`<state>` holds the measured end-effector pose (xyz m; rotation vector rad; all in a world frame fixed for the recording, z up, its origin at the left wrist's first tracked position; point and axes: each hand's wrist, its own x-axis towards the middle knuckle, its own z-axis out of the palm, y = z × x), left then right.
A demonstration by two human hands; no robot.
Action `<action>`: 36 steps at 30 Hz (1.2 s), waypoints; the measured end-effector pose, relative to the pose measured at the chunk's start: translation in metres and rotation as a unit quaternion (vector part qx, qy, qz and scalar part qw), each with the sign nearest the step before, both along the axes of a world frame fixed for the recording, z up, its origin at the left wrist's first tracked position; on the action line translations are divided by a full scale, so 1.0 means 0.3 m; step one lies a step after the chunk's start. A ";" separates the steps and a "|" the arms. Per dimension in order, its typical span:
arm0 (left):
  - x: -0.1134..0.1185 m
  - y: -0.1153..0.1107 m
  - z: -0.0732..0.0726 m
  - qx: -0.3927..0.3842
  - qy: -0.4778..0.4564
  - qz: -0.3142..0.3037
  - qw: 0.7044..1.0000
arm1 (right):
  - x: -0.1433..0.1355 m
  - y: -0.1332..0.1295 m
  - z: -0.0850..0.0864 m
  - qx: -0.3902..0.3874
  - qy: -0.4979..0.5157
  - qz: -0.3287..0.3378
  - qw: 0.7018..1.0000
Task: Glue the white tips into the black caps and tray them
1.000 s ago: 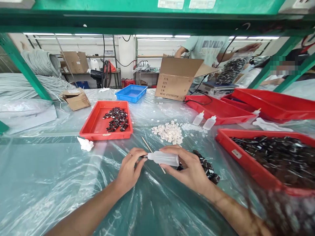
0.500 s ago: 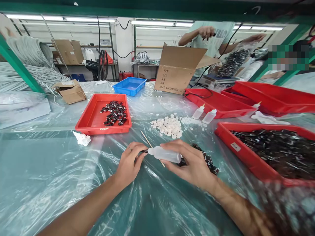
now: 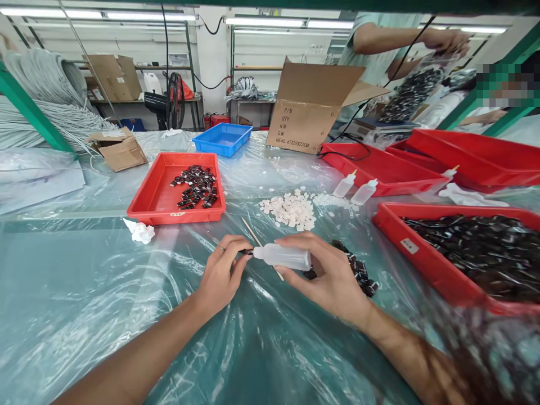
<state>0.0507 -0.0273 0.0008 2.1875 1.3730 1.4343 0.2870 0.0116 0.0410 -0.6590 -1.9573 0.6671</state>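
Note:
My left hand (image 3: 225, 269) pinches a small black part (image 3: 247, 252) between thumb and fingers. In my right hand (image 3: 327, 275) lies a translucent squeeze bottle (image 3: 284, 256), held nearly level with its tip pointing left against the black part. Where tip and part meet is too small to make out. Under the bottle a thin wooden stick (image 3: 252, 231) rests on the plastic-covered table (image 3: 202, 360). Several black parts (image 3: 361, 274) lie behind my right hand, partly hidden by it. Beyond the hands is a pile of small white pieces (image 3: 291, 209).
A red tray (image 3: 143, 194) with black parts stands at left, a crumpled tissue (image 3: 141, 232) before it. Another red tray (image 3: 392, 230), full of black parts, is at right. Two squeeze bottles (image 3: 363, 193) lean behind the pile. A co-worker (image 3: 379, 45) handles a bag beyond the carton (image 3: 301, 112).
My hands keep the bottle tip at the black part, almost unmoved. The view has shifted slightly. The co-worker's hands have come together at the top of the bag.

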 end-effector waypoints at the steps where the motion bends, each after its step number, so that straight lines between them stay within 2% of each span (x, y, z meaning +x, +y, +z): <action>1: 0.000 -0.001 -0.001 -0.009 -0.007 -0.001 1.000 | -0.002 0.008 0.000 -0.070 0.032 0.001 0.997; 3: 0.001 -0.004 -0.002 -0.031 -0.022 0.000 0.999 | -0.005 0.027 -0.001 -0.222 0.106 0.009 0.969; 5: 0.002 -0.008 -0.004 -0.052 -0.034 0.004 0.998 | -0.005 0.048 -0.001 -0.336 0.169 0.017 0.927; 7: 0.003 -0.011 -0.006 -0.072 -0.043 0.008 0.996 | -0.005 0.062 0.000 -0.395 0.204 0.015 0.895; 9: 0.003 -0.011 -0.009 -0.100 -0.064 0.019 0.993 | -0.005 0.068 0.001 -0.423 0.213 0.017 0.880; 12: 0.003 -0.006 -0.011 -0.126 -0.122 0.031 0.984 | -0.008 0.063 0.006 -0.427 0.207 0.021 0.880; 14: 0.001 -0.004 -0.009 -0.143 -0.146 0.015 0.979 | -0.009 0.059 0.010 -0.421 0.201 0.023 0.885; 16: -0.001 -0.004 -0.004 -0.175 -0.131 -0.009 0.976 | -0.010 0.056 0.012 -0.415 0.192 0.025 0.889; 19: -0.005 -0.011 0.008 -0.197 -0.060 -0.022 0.978 | -0.013 0.055 0.007 -0.408 0.179 0.026 0.895; 23: -0.008 -0.020 0.012 -0.163 0.011 -0.043 0.986 | -0.016 0.055 -0.005 -0.398 0.156 0.032 0.903; 27: -0.012 -0.016 -0.002 -0.143 0.024 -0.063 0.987 | -0.011 0.055 -0.009 -0.370 0.136 0.033 0.918; 36: -0.011 -0.003 -0.003 -0.045 0.021 -0.028 0.998 | -0.009 0.042 -0.005 -0.306 0.116 0.069 0.942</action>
